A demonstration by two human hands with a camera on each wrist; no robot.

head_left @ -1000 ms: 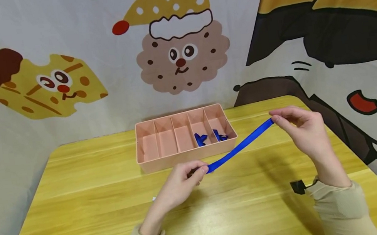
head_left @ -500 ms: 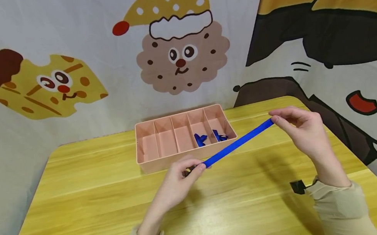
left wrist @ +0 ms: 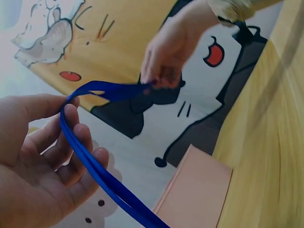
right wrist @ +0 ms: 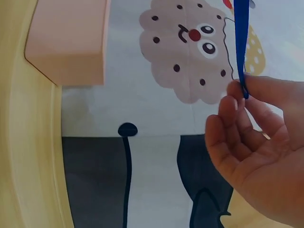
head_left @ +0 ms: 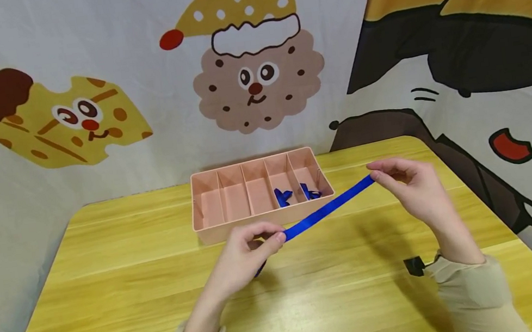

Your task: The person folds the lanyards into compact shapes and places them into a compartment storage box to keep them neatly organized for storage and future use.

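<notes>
A blue ribbon (head_left: 329, 207) stretches on a slant between my two hands, above the table. My left hand (head_left: 249, 255) pinches it between thumb and fingers at the lower end of that span. In the left wrist view the ribbon (left wrist: 88, 159) looks doubled, and two strands hang down past my left fingers. My right hand (head_left: 411, 188) pinches the other end, higher up. There the right wrist view shows the ribbon (right wrist: 241, 42) ending just below the thumb and fingertip. Behind the ribbon stands a pink box (head_left: 243, 226) with several compartments.
Blue ribbon pieces (head_left: 283, 197) lie in the box's second compartment from the right, and more blue ribbon (head_left: 310, 192) in the rightmost one. The box stands near the back of the wooden table (head_left: 125, 269). A printed curtain (head_left: 154, 91) hangs behind the table.
The ribbon was slack, then pulled straight, and now sags slightly. Both hands have shifted a little left, the right one more. A dark blue tail now shows below my left hand.
</notes>
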